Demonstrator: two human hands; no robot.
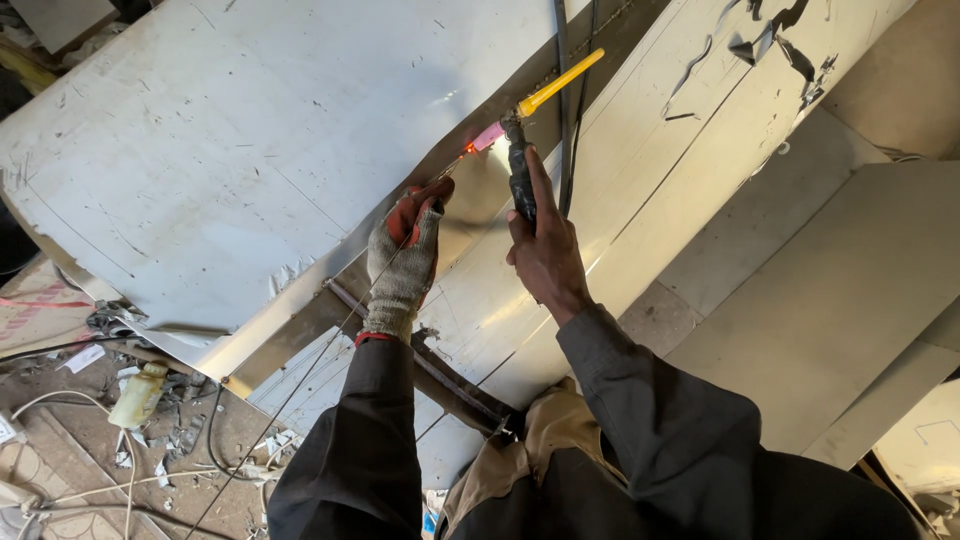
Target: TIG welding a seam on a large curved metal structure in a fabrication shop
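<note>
the bare right hand (545,250) grips a welding torch (520,160) at the sheet-metal seam (440,175) while the gloved left hand (403,262) pinches a thin filler rod (300,385).

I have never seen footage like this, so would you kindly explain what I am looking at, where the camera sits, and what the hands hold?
There is one picture, taken by a camera worn on a person's head, looking down at their own arms in dark sleeves. No machine is involved, just two hands. The left hand, in a knitted work glove with red fingertips, holds a thin metal rod whose tip reaches toward a small bright glow. The bare right hand grips a welding torch with a pink nozzle and a yellow back end. Beneath them lie large, scratched metal sheets that meet at a seam. At lower left, the dusty floor shows cables, paper scraps and a pale plastic bottle.
</note>
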